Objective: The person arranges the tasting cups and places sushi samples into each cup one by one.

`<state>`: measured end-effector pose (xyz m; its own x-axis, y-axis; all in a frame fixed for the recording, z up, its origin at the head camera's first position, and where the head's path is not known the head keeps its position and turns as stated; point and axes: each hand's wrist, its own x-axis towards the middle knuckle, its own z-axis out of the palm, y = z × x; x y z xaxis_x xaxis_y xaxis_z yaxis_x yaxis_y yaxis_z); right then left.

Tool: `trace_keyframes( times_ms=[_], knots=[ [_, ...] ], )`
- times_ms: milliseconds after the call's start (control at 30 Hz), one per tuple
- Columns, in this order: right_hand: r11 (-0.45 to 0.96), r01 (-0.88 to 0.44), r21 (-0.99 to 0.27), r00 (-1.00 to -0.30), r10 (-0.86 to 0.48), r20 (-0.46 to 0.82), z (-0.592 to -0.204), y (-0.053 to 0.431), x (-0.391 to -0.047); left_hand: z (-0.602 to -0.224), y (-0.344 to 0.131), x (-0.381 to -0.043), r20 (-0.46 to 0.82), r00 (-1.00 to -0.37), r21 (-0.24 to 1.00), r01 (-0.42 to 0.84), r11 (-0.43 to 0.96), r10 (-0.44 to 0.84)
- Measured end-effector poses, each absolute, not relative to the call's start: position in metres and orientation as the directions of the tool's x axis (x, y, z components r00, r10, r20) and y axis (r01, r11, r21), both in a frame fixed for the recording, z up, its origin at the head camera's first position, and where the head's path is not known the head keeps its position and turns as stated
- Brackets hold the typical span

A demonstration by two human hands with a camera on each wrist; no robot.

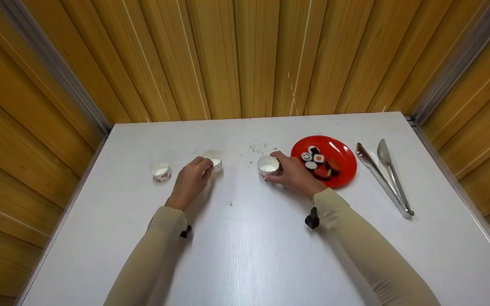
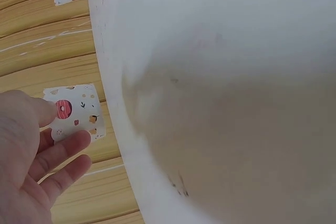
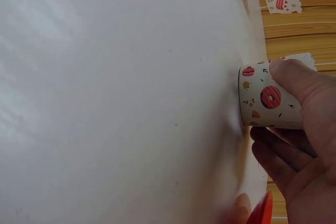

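Observation:
My left hand (image 1: pixel 190 180) pinches the rim of a small white paper baking cup (image 1: pixel 216 163) printed with pink doughnuts. In the left wrist view, the thumb and fingers hold that cup (image 2: pixel 79 111) at its scalloped edge. To the right, my right hand (image 1: pixel 295 173) grips a second cup of the same kind (image 1: pixel 268 165), thumb on one side and fingers on the other. Its doughnut-printed wall (image 3: pixel 257 95) shows upright in the right wrist view, with its base close to the table. A third such cup (image 1: pixel 162 172) stands left of my left hand.
A red plate (image 1: pixel 342 157) bearing several sushi-like pieces (image 1: pixel 318 159) lies just beyond my right hand. Right of it are metal tongs (image 1: pixel 391 182), spread apart on the white table (image 1: pixel 245 255). Wood-patterned panels (image 1: pixel 253 59) border the table's back and sides.

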<state>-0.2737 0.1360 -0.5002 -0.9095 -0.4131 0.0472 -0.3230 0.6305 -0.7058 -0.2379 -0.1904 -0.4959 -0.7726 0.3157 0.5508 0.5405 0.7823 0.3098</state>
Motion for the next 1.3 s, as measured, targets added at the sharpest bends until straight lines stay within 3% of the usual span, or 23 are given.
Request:
trace_keyframes(
  times_ms=[233, 1300],
  knots=[
    [0.647, -0.304, -0.699, -0.917, -0.399, 0.029, -0.5, 0.137, -0.272, -0.499, -0.198, -0.238, 0.554, -0.766, 0.296, 0.547, 0.783, 0.325],
    [0.653, -0.255, -0.713, -0.925, -0.379, -0.016, -0.499, 0.15, -0.257, -0.507, -0.21, -0.237, 0.429, -0.85, 0.364, 0.474, 0.802, 0.307]
  ],
)
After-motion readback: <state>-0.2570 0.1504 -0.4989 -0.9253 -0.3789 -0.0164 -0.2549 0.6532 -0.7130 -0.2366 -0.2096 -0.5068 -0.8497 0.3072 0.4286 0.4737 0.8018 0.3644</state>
